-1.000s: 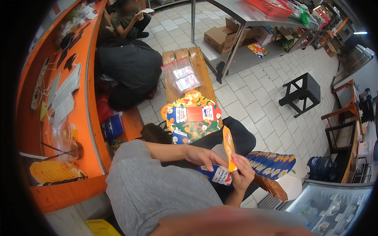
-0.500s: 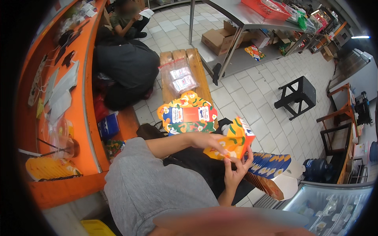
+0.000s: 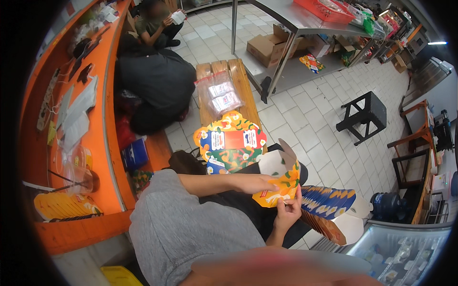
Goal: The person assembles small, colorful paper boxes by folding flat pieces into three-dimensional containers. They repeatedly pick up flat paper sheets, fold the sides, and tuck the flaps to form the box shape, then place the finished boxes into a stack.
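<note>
A partly folded paper food carton (image 3: 282, 189), orange-yellow with green printed shapes outside and white inside, is held over my lap. My left hand (image 3: 260, 183) grips its near left side, the fingers partly hidden against the card. On its lower edge my right hand (image 3: 289, 209) pinches the card with thumb and fingers. The carton's white interior and one raised flap face up and away from me. Just past my left forearm, flat unfolded carton blanks (image 3: 234, 139) in several colours lie on a slatted wooden bench (image 3: 251, 102). Beside my right hand is a row of nested folded cartons (image 3: 329, 202).
A clear bag of packets (image 3: 220, 93) rests farther along the bench. More orange cartons (image 3: 67, 206) stand on the orange counter (image 3: 107, 157) at left. A crouching person in black (image 3: 155, 88) is beside the bench. A black stool (image 3: 365, 114) and steel table (image 3: 286, 19) stand right.
The carton has turned in my hands, so its white inside and an upright flap now show. Both hands have shifted slightly nearer to me, still holding it.
</note>
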